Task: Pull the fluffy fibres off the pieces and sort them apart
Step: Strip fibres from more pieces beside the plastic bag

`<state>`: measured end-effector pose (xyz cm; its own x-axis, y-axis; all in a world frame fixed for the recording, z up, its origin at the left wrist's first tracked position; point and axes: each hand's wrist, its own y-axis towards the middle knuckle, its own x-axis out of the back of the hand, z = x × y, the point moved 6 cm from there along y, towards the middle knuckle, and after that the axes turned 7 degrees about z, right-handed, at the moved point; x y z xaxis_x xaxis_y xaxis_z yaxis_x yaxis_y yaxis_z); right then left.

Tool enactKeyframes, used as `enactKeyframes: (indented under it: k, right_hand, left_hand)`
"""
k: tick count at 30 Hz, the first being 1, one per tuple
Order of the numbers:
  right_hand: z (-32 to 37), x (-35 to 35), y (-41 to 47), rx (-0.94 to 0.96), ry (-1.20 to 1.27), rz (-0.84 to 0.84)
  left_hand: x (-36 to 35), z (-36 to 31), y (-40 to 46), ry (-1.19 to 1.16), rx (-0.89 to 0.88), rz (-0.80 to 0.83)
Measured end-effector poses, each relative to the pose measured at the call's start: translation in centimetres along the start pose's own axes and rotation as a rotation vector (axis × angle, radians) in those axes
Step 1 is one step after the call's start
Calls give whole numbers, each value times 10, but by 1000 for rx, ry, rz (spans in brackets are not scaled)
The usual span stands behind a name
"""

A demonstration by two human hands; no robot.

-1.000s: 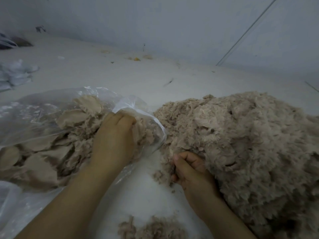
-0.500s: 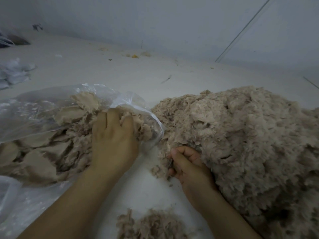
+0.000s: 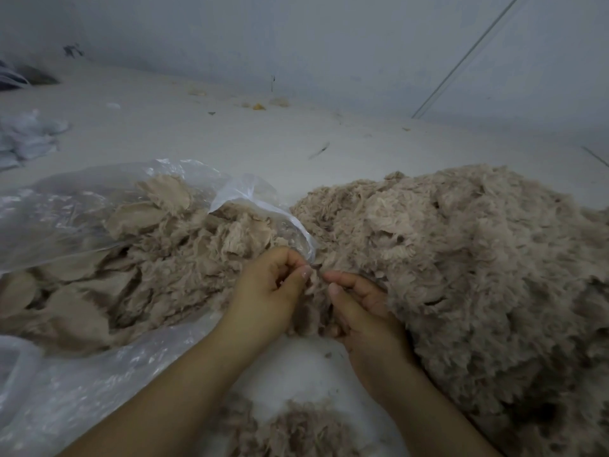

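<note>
A big heap of beige fluffy pieces (image 3: pixel 461 258) fills the right side of the floor. On the left lies a clear plastic bag (image 3: pixel 99 199) with flat beige pieces and fluff inside. Between them, my left hand (image 3: pixel 273 291) and my right hand (image 3: pixel 365 308) meet over one small fluffy piece (image 3: pixel 313 311). My left thumb and fingers pinch its top edge. My right hand grips the piece from the right, fingers curled under it. A small tuft pile (image 3: pixel 296 430) lies near the bottom edge.
The pale floor (image 3: pixel 263 143) runs back to a grey wall (image 3: pixel 296 34). Crumpled white material (image 3: pixel 26 136) lies at the far left. Small yellow scraps (image 3: pixel 258 106) sit by the wall. A thin line crosses the wall at the right.
My left hand has come out of the bag's mouth and moved right to meet my right hand. Both now hold one small piece at the heap's edge.
</note>
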<state>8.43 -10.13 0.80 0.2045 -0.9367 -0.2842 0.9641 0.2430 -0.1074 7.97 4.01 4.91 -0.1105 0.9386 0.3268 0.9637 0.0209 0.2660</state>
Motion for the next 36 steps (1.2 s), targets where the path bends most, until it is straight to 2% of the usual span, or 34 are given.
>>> enactKeyframes:
  k: [5,8,10,14,16,19,24,27,29,32,36]
  right_hand:
    - [-3,1,1,4,6,10]
    - [-5,1,2,-1,6,17]
    - [-4,0,2,3,15,16]
    - [1,-2,0,50,25,96]
    - [3,-4,-3,50,-15,136]
    - [2,-3,-2,42,-45,104]
    - [1,-1,0,55,-79,77]
    - [1,-2,0,50,-105,81]
    - [0,-2,0,33,-128,64]
    - [0,-1,0,25,-106,53]
    - [1,-1,-1,11,3,-17]
  left_hand:
    - [-14,9,-3,234,-30,230]
    - [-12,9,-2,289,-38,194]
    - [-6,5,-2,155,-37,114]
    - [5,-2,-1,-339,-37,10]
    - [5,-3,-2,-523,-26,13]
    - [1,-1,-1,-706,34,52]
    - [1,11,1,-800,115,-5]
    - [1,11,1,-860,148,49]
    - [3,14,-1,-759,156,41]
    - [7,18,-1,-612,126,-54]
    - [11,15,0,-637,50,-58]
